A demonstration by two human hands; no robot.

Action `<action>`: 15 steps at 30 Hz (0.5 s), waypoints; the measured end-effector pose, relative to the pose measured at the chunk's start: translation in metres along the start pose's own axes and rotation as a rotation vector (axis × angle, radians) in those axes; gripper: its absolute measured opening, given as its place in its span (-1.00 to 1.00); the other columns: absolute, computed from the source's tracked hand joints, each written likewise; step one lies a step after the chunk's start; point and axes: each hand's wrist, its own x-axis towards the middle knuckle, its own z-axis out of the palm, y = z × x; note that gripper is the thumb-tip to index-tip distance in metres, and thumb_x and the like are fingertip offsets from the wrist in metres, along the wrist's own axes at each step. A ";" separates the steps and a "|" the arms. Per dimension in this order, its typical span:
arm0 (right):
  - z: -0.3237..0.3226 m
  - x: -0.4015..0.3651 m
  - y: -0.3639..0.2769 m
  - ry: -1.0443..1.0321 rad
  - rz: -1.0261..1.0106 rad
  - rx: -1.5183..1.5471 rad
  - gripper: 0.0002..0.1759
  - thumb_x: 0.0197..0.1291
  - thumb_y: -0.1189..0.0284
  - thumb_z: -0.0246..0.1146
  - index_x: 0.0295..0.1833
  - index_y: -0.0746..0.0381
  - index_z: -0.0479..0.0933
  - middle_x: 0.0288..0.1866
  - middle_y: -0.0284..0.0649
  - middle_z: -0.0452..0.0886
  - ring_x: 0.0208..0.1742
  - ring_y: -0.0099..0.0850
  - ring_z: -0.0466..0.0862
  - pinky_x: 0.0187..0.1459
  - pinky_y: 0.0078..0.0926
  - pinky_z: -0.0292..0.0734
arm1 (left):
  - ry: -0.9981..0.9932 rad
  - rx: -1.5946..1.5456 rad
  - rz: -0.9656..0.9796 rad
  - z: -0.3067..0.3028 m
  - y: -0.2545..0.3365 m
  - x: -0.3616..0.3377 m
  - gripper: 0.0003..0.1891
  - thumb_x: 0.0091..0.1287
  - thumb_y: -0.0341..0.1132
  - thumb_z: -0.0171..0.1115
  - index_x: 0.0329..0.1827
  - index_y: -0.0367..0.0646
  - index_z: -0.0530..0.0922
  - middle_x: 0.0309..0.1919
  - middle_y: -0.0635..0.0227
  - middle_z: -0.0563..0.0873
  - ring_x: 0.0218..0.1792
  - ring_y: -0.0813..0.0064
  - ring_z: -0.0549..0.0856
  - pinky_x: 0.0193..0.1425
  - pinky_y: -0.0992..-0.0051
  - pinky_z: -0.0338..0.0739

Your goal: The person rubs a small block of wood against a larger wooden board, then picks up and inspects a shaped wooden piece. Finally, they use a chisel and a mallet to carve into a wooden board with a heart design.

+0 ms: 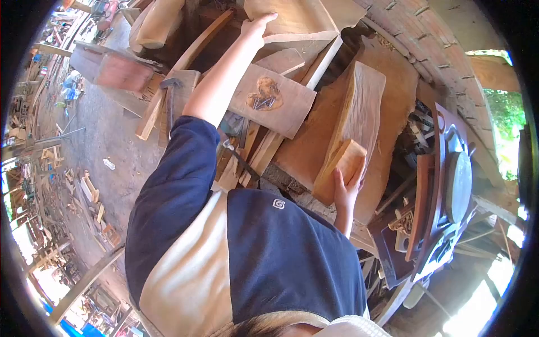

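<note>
My left hand (257, 29) reaches to the top of the view and grips the edge of a thick, pale wooden slab (297, 17), thumb on its upper face. My right hand (347, 189) holds a small wooden block (347, 160) at the near end of a long thick plank (362, 106). That plank lies on a broad brown board (314, 118). Below the slab, a flat board (281, 104) carries a heart-shaped patch with nails (265, 95). A hammer (170, 95) rests on wood left of my left forearm.
A dark wooden piece with a round disc (458, 180) stands at the right. A brick wall (435, 33) runs along the upper right. Wooden offcuts (92, 191) lie on the concrete floor (112, 135) at the left. A metal-ended tool (238, 157) lies near my torso.
</note>
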 end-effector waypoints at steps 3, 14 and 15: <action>-0.002 0.005 -0.002 -0.050 0.088 0.028 0.06 0.22 0.08 0.36 0.66 0.06 -0.10 0.69 -0.07 -0.02 0.69 -0.04 -0.12 0.58 0.07 -0.32 | 0.039 0.167 -0.040 0.003 -0.008 0.023 -0.15 0.08 -0.13 0.60 0.40 -0.26 0.38 0.43 0.04 0.39 0.42 0.18 0.41 0.41 0.02 0.36; -0.004 0.010 0.000 -0.116 0.120 0.059 0.05 0.27 0.09 0.32 0.67 0.04 -0.17 0.71 0.00 -0.19 0.70 -0.06 -0.19 0.54 0.14 -0.32 | -0.001 0.896 -0.218 -0.018 0.009 0.045 0.03 0.26 0.39 0.19 0.53 -0.33 0.22 0.50 -0.06 0.32 0.44 0.01 0.41 0.30 -0.05 0.47; -0.005 0.009 -0.001 -0.121 0.122 0.056 0.05 0.27 0.09 0.32 0.67 0.04 -0.17 0.71 0.00 -0.19 0.70 -0.06 -0.19 0.54 0.14 -0.32 | 0.001 0.940 -0.200 -0.016 0.012 0.041 0.02 0.26 0.40 0.18 0.50 -0.34 0.27 0.47 -0.08 0.36 0.40 0.01 0.46 0.22 0.01 0.56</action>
